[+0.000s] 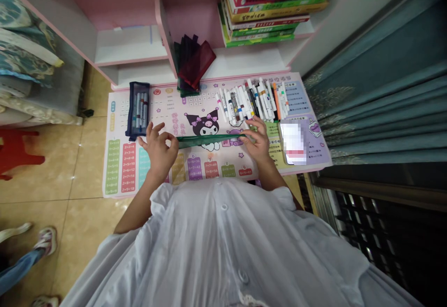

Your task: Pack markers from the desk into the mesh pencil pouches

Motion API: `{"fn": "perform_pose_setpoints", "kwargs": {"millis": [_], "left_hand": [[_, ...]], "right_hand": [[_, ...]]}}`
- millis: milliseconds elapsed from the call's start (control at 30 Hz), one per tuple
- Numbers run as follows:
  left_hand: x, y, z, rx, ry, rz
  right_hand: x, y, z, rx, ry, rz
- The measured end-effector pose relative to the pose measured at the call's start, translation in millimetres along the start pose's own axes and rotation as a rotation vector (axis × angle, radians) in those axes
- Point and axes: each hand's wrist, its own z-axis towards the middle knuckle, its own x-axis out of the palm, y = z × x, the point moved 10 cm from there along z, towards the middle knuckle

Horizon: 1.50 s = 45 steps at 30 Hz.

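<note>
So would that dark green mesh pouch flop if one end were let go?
Probably floppy: the dark green mesh pouch looks thin and runs straight only between the left hand and right hand pinching its ends. Likely light, since it looks flat and empty.

Head camera only: steeply down, close; left hand (159, 151), right hand (257, 142) centred over desk mat (120, 167).

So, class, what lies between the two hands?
A green mesh pouch, seen edge-on in the head view, held by left hand and right hand over the cartoon desk mat.
</note>
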Motion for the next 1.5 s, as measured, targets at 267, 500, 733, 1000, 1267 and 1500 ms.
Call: {"fn": "perform_pose_setpoints", "kwargs": {"millis": [267, 500, 733, 1000, 1267, 1500], "left_hand": [[-4.3, 6.0, 1.5, -0.019, -0.029, -0.017], [-8.9, 7.1, 1.4, -0.048, -0.031, -0.010], [-10.0, 10.8, 0.7, -0.067, -0.036, -0.018], [-10.9, 8.0, 0.8, -0.030, -0.015, 0.002], [-13.5, -26.8, 8.8, 0.175, 0.076, 0.147], [25.3, -79.3, 5.5, 0.459, 0.336, 0.230]], "right_hand": [[-1.0, -2.5, 0.2, 0.030, 0.000, 0.020], [-0.5, -1.6, 0.2, 0.024, -0.004, 0.042], [1.2, -0.3, 1.0, 0.007, 0.005, 0.030], [2.1, -0.9, 1.8, 0.034, 0.021, 0.037], [1.4, 0.2, 11.1, 0.065, 0.114, 0.018], [10.3, 3.8, 31.3, 0.029, 0.258, 0.016]]}}
